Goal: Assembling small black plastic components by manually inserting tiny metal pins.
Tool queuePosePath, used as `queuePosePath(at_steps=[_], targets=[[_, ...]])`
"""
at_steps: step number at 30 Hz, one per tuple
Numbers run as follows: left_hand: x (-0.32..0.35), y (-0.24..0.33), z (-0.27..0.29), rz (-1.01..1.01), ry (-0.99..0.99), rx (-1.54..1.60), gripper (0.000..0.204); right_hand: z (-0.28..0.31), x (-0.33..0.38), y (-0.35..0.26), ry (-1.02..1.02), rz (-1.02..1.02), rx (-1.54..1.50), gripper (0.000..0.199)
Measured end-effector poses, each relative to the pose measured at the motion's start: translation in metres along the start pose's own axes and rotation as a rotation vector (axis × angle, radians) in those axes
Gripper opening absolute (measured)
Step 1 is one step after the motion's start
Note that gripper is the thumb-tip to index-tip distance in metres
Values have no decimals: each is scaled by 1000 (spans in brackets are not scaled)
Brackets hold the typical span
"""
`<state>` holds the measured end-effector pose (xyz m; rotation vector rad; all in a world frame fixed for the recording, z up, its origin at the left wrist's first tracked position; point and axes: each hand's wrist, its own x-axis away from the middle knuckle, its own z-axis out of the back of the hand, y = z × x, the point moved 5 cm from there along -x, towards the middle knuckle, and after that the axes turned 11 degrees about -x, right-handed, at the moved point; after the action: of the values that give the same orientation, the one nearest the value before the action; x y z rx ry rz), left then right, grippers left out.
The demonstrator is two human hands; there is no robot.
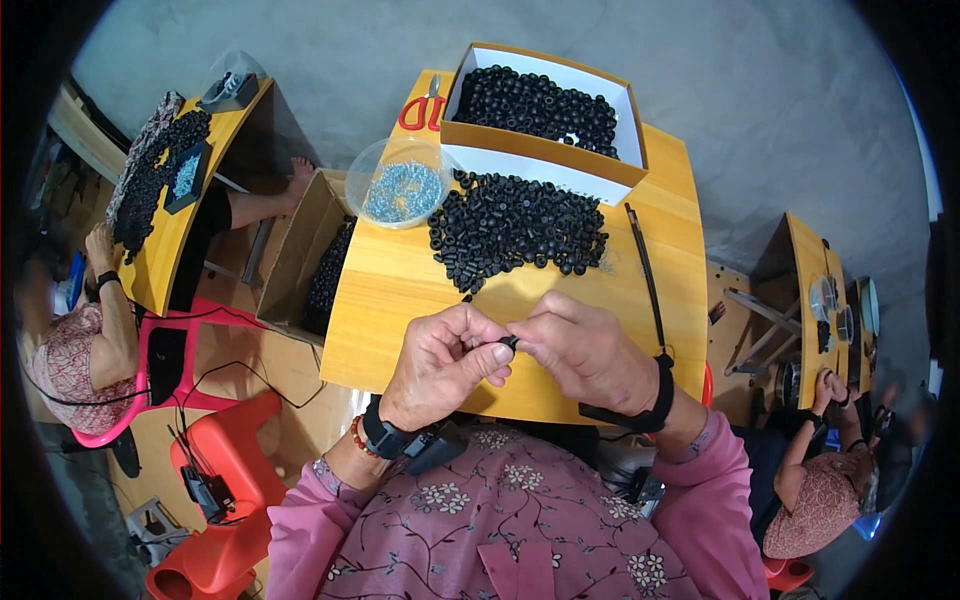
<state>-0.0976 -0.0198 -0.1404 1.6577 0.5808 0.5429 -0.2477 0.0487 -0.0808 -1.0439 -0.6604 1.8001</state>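
Close to the near edge of the wooden table (pixel 385 300), my two hands meet over a small black part (pixel 510 342). Thumb and fingers of my left hand (pixel 450 355) pinch it. My right hand (pixel 585 350) is closed right against it, its fingertips touching the part; whether something tiny sits between them I cannot make out. Just beyond my hands lies a spread heap of small black plastic parts (pixel 515 230). A clear round tub (pixel 358 205) with many small silvery metal pieces stands at the heap's left.
Behind the heap sits an open cardboard box (pixel 638 120) of round black parts. Red-handled scissors (pixel 422 112) lie at the far left, a thin black rod (pixel 645 260) at the right. A carton (pixel 290 250) stands left of the table. Other people work at tables on both sides.
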Motion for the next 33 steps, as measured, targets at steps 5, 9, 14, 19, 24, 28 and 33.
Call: queuePosePath(at_steps=[5, 9, 14, 19, 24, 28, 33], targets=[[0, -8, -1, 62, -19, 62, 10, -6, 0, -3, -83, -12, 128, 29], [1, -23, -3, 163, 65, 179, 5, -13, 3, 3, -127, -92, 181, 30], [3, -37, -3, 224, 126, 248, 5, -20, 4, 7, -114, -187, 74, 26], [3, -43, -2, 232, 188, 365, 5, -26, 6, 7, -27, -231, -5, 30], [4, -48, -6, 275, 228, 428, 7, -36, 11, 14, 57, -297, -32, 34], [6, -53, -4, 282, 182, 422, 9, -42, 13, 17, 131, -229, 107, 30], [5, -51, -1, 313, 172, 381, 11, -46, 15, 18, 158, -170, 156, 28]])
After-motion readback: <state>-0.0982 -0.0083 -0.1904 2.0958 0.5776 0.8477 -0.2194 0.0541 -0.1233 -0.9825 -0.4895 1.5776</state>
